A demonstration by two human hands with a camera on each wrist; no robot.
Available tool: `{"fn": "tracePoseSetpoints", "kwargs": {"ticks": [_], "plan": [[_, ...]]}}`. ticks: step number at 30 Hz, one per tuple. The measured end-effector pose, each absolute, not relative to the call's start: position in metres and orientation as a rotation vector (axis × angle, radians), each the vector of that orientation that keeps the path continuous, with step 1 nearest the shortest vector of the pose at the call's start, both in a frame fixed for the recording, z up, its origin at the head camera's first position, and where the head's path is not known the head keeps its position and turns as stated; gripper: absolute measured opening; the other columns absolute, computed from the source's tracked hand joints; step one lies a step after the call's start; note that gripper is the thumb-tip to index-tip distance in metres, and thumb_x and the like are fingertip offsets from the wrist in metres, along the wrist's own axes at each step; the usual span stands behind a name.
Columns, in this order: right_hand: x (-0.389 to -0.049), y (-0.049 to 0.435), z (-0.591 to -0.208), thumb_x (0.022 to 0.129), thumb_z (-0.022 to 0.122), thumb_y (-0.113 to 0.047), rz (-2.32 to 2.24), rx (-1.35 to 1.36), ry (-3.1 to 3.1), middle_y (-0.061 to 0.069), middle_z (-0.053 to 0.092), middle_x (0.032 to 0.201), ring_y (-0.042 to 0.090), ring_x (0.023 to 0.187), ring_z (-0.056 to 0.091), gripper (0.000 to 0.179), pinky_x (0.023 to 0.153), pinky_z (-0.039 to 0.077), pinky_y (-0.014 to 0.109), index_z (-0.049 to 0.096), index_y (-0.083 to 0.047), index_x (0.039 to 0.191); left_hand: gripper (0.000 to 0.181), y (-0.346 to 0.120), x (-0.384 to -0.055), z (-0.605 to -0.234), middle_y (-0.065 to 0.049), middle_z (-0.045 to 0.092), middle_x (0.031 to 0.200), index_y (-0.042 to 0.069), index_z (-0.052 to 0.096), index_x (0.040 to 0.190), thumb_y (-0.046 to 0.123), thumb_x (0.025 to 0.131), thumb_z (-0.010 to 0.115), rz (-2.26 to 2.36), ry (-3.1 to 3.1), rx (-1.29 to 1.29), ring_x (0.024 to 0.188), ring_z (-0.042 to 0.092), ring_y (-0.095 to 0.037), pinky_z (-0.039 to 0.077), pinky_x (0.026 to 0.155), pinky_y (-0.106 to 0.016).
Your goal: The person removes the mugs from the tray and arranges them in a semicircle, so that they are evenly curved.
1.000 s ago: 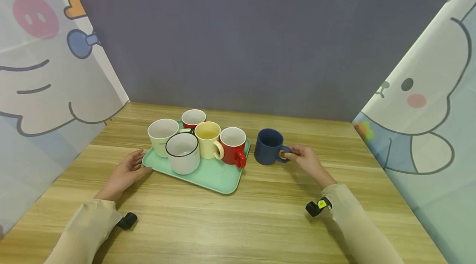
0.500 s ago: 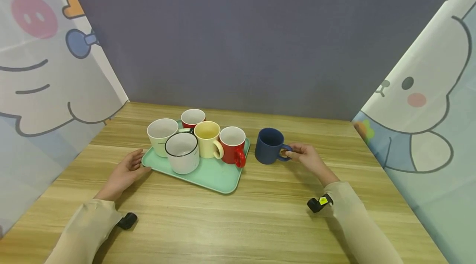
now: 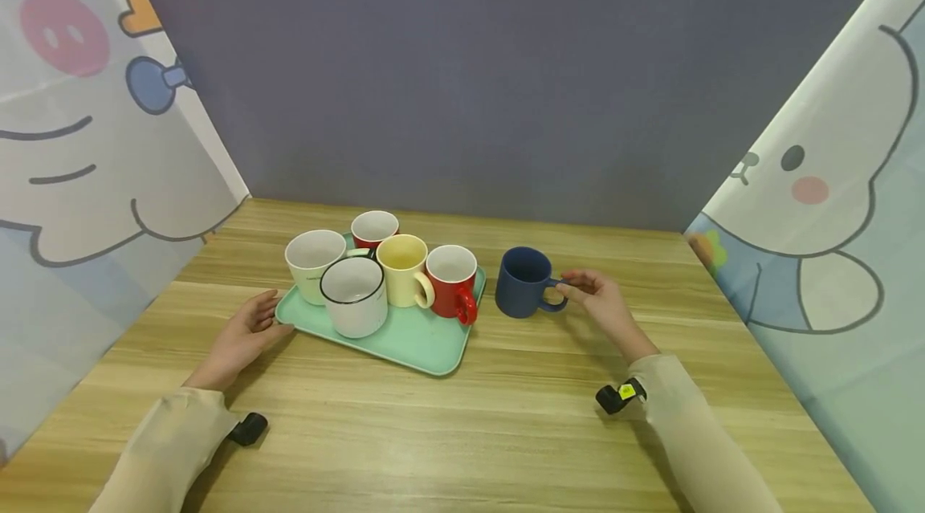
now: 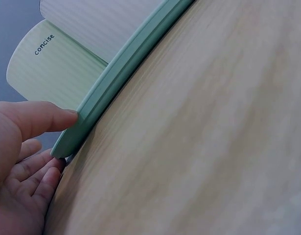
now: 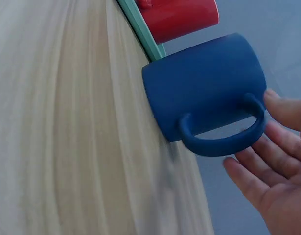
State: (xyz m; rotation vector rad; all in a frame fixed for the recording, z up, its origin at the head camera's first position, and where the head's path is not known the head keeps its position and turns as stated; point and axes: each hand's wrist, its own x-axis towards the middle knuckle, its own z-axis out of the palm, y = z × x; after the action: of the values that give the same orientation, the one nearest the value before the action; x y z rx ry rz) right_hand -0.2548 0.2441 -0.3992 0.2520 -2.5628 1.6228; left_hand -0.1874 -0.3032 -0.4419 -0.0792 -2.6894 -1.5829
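A dark blue mug (image 3: 523, 283) stands upright on the table, its handle toward my right hand (image 3: 594, 298). In the right wrist view the fingers (image 5: 255, 181) are spread and loose behind the handle (image 5: 223, 144), while the thumb is at its top. My left hand (image 3: 242, 340) is at the left corner of the light green tray (image 3: 426, 348). The left wrist view has its thumb (image 4: 52, 120) on the tray rim (image 4: 99, 100) and the other fingers around the corner below. Several mugs stand on the tray.
On the tray are a pale green mug (image 3: 312, 264), a black-rimmed white mug (image 3: 356, 300), a yellow mug (image 3: 401, 272), a red mug (image 3: 450, 288) and another red mug (image 3: 372, 230) behind. A grey panel (image 3: 462, 79) rises behind the wooden table (image 3: 433, 441).
My right hand has loosened from the blue mug's handle and lifted slightly, its fingers now spread. The blue mug stays in place, and the left hand has not visibly moved.
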Motion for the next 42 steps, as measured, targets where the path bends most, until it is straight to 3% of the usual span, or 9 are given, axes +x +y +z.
{"fn": "tracePoseSetpoints", "kwargs": {"ticks": [5,12,18,23,31,34,42], "plan": [[-0.251,0.236,-0.394,0.092,0.072,-0.009,1.572,0.202,-2.441,0.017,0.069,0.103,0.000,0.083,0.060,0.032,0.073,0.052,0.013,0.063,0.013,0.114,0.080,-0.304,-0.188,-0.443,-0.038,0.031,0.148,-0.013,0.013,0.153,0.014,0.098,0.065,-1.574,-2.691,-0.078,0.135,0.034,-0.048,0.037,0.089,-0.002],[-0.244,0.226,-0.387,0.090,0.071,0.004,1.379,0.327,-2.256,0.026,0.069,0.102,-0.004,0.085,0.057,0.018,0.076,0.048,0.008,0.065,0.011,0.106,0.080,-0.303,-0.189,-0.443,-0.038,0.031,0.148,-0.012,0.013,0.153,0.014,0.098,0.065,-1.576,-2.688,-0.088,0.136,0.033,-0.048,0.036,0.089,-0.002],[-0.239,0.212,-0.381,0.081,0.073,0.015,1.181,0.544,-2.129,0.024,0.070,0.091,0.014,0.080,0.066,0.019,0.076,0.051,0.012,0.067,0.013,0.098,0.080,-0.303,-0.188,-0.442,-0.038,0.031,0.148,-0.012,0.013,0.153,0.015,0.099,0.065,-1.560,-2.701,-0.074,0.135,0.034,-0.048,0.037,0.089,-0.003],[-0.234,0.201,-0.380,0.079,0.078,0.010,1.098,0.664,-2.136,0.016,0.072,0.089,0.029,0.079,0.068,0.021,0.073,0.056,0.024,0.069,0.009,0.097,0.080,-0.303,-0.188,-0.442,-0.038,0.031,0.148,-0.012,0.012,0.153,0.015,0.099,0.065,-1.567,-2.697,-0.086,0.136,0.033,-0.048,0.037,0.091,-0.003],[-0.233,0.178,-0.389,0.077,0.079,0.006,1.093,0.908,-2.090,0.014,0.071,0.085,0.027,0.072,0.069,0.022,0.061,0.059,0.042,0.067,0.008,0.095,0.080,-0.304,-0.189,-0.443,-0.039,0.032,0.147,-0.013,0.013,0.153,0.014,0.098,0.065,-1.563,-2.686,-0.092,0.135,0.034,-0.049,0.035,0.088,0.000],[-0.231,0.167,-0.392,0.080,0.078,0.005,1.142,0.917,-2.170,0.014,0.071,0.088,0.027,0.075,0.069,0.022,0.064,0.060,0.047,0.066,0.008,0.098,0.080,-0.304,-0.189,-0.443,-0.039,0.031,0.147,-0.013,0.013,0.153,0.015,0.099,0.064,-1.559,-2.699,-0.086,0.135,0.034,-0.049,0.036,0.088,-0.001],[-0.225,0.144,-0.398,0.088,0.077,-0.009,1.291,0.818,-2.449,0.007,0.072,0.093,0.022,0.083,0.069,0.021,0.077,0.060,0.044,0.067,0.002,0.103,0.081,-0.305,-0.189,-0.443,-0.039,0.031,0.147,-0.013,0.013,0.153,0.017,0.099,0.065,-1.556,-2.698,-0.091,0.135,0.034,-0.050,0.036,0.088,-0.001]]}}
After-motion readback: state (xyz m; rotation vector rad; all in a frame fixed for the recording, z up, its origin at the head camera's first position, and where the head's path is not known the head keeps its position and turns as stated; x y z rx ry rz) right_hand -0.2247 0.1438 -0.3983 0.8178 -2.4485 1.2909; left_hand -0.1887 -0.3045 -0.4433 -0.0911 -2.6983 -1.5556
